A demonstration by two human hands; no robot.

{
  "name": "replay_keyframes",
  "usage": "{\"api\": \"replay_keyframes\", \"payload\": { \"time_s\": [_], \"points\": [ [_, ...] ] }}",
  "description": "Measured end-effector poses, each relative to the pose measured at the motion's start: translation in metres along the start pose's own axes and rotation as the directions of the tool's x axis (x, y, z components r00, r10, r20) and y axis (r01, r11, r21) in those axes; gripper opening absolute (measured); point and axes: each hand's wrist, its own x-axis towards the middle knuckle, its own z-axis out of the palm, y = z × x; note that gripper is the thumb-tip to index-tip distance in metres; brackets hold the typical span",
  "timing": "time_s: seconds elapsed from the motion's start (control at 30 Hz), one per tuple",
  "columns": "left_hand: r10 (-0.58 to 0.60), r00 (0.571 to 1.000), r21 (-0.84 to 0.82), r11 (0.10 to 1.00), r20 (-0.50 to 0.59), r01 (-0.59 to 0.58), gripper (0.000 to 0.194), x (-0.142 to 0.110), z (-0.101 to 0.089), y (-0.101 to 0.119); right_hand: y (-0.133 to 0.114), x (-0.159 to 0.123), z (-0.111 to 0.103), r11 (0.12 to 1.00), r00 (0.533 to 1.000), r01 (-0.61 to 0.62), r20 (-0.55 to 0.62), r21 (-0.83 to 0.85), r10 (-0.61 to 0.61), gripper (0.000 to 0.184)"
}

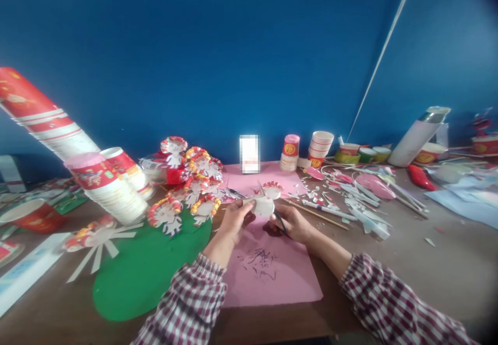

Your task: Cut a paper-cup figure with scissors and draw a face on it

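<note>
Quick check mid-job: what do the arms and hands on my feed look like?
The left hand and right hand are bare, without gloves. The left sleeve and right sleeve are checked in dark maroon and white, loose, with gathered cuffs above the wrists.

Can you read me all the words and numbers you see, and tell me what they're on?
None can be read for sure.
Pink sheet: dark, handwritten-looking strokes, too blurred to read.
Gold-marked cup at the back: a round mark, too small to make out.
White strip at left: pale blue marks, unreadable.
White block: pixelated, so nothing is readable.
Paper in the left fingers: no writing I can make out.
</note>
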Motion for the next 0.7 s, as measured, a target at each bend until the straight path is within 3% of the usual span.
{"api": "replay_keyframes", "payload": {
  "time_s": [0.43,0.7],
  "points": [
    [0.012,0.996,-0.051,0.999,-0.087,-0.017,0.032,0.0000,-0.0002,0.0016,-0.0027,0.0007,0.0036,0.998,0.997,-0.056,-0.048,0.019,0.057,0.043],
    [0.055,0.997,-0.067,0.996,-0.052,-0.058,0.032,-0.0013,-0.0001,0.0039,-0.0021,0.0003,0.0084,0.981,0.996,-0.090,0.000,0.174,0.091,0.039]
  ]
}}
